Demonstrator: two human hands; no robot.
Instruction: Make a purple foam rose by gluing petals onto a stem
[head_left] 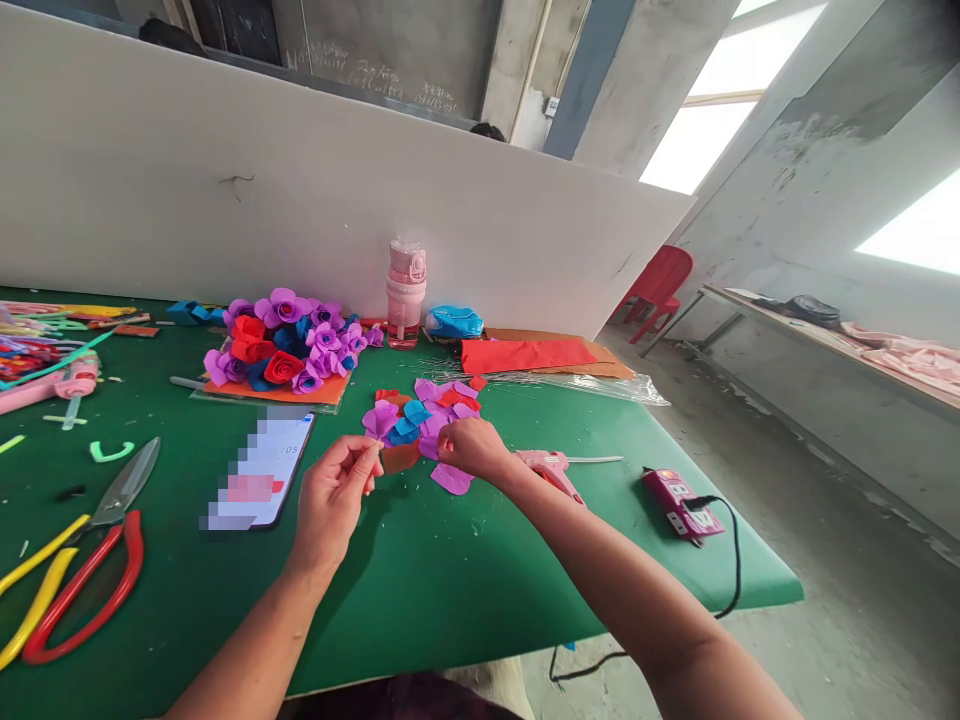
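Note:
My left hand (341, 490) is closed in a pinch, thumb against forefinger, at a purple paper petal (381, 420) that rises just above the fingertips. My right hand (472, 447) reaches in from the right, its fingers curled down at loose purple petals (452, 480); what its fingertips hold, if anything, is hidden. Between the hands lie blue petals (409, 420) and a brown paper piece (401, 458). Red petals (459, 398) are at the back of this pile. A pink glue gun (551, 468) rests beside my right wrist.
Finished paper flowers (285, 340) sit on orange sheets behind a phone (262, 470). Scissors (112, 510) and another pink glue gun (75, 378) lie left. A pink bottle (405, 295) stands by the white board. Right are red cloth (525, 355) and a corded purple box (681, 505).

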